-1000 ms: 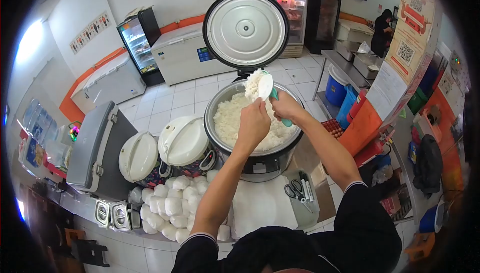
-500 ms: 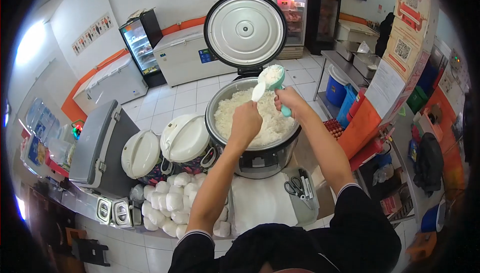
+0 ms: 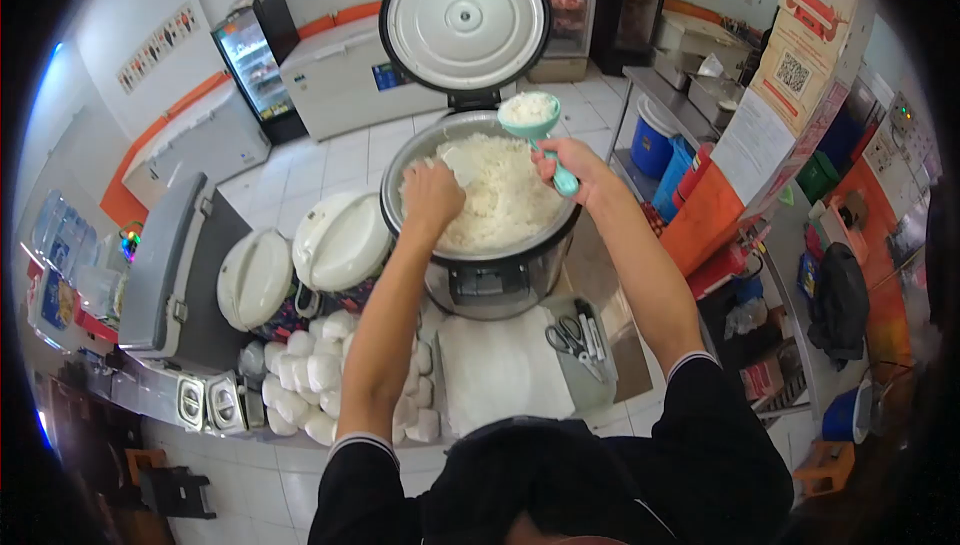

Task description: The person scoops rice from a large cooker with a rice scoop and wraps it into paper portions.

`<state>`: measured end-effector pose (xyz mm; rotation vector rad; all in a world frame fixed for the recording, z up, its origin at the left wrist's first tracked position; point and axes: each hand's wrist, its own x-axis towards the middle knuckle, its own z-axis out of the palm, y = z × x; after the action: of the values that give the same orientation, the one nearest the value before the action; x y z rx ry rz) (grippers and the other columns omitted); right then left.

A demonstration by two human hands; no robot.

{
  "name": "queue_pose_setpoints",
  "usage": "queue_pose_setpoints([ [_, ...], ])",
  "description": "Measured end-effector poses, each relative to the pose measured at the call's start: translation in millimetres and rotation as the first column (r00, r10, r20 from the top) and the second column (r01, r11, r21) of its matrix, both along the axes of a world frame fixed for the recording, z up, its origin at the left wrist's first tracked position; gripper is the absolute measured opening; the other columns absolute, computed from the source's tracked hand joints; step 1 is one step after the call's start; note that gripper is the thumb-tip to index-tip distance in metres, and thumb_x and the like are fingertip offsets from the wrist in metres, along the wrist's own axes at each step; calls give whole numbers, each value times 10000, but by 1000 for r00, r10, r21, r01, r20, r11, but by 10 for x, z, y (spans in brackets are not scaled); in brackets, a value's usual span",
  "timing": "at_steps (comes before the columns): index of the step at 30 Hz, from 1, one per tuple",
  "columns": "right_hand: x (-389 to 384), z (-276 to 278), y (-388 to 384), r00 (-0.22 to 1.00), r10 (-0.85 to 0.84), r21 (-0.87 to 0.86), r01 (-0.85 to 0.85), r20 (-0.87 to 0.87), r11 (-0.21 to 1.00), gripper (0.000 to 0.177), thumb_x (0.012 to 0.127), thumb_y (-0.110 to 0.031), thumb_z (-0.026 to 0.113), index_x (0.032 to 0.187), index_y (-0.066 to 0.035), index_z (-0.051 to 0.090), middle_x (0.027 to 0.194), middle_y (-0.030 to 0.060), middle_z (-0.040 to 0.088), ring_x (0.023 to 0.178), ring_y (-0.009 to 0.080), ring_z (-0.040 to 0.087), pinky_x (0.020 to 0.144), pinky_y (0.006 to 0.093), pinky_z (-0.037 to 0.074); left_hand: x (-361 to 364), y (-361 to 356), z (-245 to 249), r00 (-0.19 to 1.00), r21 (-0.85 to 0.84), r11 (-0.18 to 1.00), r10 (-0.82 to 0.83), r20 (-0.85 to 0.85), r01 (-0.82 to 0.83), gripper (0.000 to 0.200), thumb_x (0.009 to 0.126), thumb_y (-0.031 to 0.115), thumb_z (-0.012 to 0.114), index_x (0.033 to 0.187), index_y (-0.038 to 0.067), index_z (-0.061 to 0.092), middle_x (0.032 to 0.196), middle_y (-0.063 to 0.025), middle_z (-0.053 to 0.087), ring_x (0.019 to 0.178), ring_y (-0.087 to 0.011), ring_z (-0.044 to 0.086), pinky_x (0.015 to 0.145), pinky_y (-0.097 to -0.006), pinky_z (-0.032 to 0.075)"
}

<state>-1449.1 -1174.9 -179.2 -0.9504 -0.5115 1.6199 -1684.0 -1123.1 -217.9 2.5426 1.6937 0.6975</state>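
Observation:
My right hand (image 3: 573,169) grips the handle of a teal ladle (image 3: 530,125), whose bowl is heaped with white rice and held above the cooker's right rim. My left hand (image 3: 434,197) is closed on a white rice paddle (image 3: 460,160); its blade lies against the rice and is hard to tell from it. Both hands are over a large rice cooker (image 3: 395,213) full of cooked rice (image 3: 510,195). Its round lid (image 3: 465,17) stands raised at the back.
Wrapped white bundles (image 3: 322,369) are piled at front left, beside white-lidded containers (image 3: 342,240). White paper sheets (image 3: 505,370) lie in front of the cooker, with scissors (image 3: 570,335) and pens alongside. A grey cooler box (image 3: 165,275) stands left; an orange-based pillar (image 3: 700,210) rises right.
My left hand has moved left and down, taking the paddle from beside the ladle into the rice. The ladle stays raised and is now more level. The whole view has shifted slightly.

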Motion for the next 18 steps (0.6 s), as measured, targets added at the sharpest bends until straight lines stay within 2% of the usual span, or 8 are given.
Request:
queue_pose_setpoints([
  [4,-200,58,-477,999,16,122,-10,-47,992,142,948,-59,495,1068,-12,437,776,68,498,485,89,441,400,214,388,-108,-407,96,955,586,808,-116,272,-69,300,869,111,602,1123,-48,622,1169,-269,591,1093,-417,552,914,-450,472],
  [5,-257,50,-678,1000,18,235,-12,-21,972,181,947,-69,501,1106,-8,440,777,72,501,473,100,440,389,225,378,-171,-616,130,957,545,835,-90,275,-78,300,869,111,602,1123,-48,622,1169,-269,591,1093,-417,552,914,-450,472],
  [7,-374,-63,-1145,999,25,253,-12,-48,967,132,964,-116,492,1039,-18,445,740,65,487,450,100,416,375,228,350,-335,-1161,13,657,439,895,-281,699,-85,267,837,21,627,1099,-34,624,1135,-219,606,1017,-353,589,818,-390,503],
  [9,-390,-388,-1543,988,121,381,-76,-94,921,192,979,-209,478,956,-19,458,657,54,451,401,109,367,351,244,314,-609,-1598,-776,656,335,941,-219,722,-55,265,812,-34,637,1076,-29,624,1114,-176,616,955,-301,610,739,-345,509],
  [11,-401,-903,-2013,944,185,239,-119,-275,964,308,963,-308,475,897,-7,468,543,34,382,358,115,314,338,260,288,-757,-2108,-1517,757,-36,995,-48,651,94,316,816,4,662,1125,-13,599,1157,-188,602,1033,-311,597,832,-383,505],
  [14,-520,-1541,-2541,857,94,-22,-122,-506,992,448,1005,-340,411,1283,11,438,744,47,442,407,101,309,346,240,270,-868,-2690,-2214,923,-300,936,-61,379,185,654,802,212,753,1336,-30,461,1372,-247,474,1285,-352,463,1053,-448,391],
  [16,-697,-1581,-2705,889,23,-88,-71,-457,994,454,1009,-300,413,1376,-35,378,745,58,453,415,100,326,347,241,287,-940,-2950,-2478,999,-574,818,-47,2,40,1104,732,494,777,1484,-73,201,1552,-277,212,1471,-363,178,1188,-492,159],
  [18,-902,-1540,-2738,915,-42,-135,-14,-401,991,500,1012,-259,415,1470,-82,318,745,69,463,423,98,342,348,242,303,-975,-2991,-2575,998,-586,810,-64,-22,39,1215,698,576,760,1493,-88,126,1575,-269,134,1488,-353,101,1193,-504,105],
])
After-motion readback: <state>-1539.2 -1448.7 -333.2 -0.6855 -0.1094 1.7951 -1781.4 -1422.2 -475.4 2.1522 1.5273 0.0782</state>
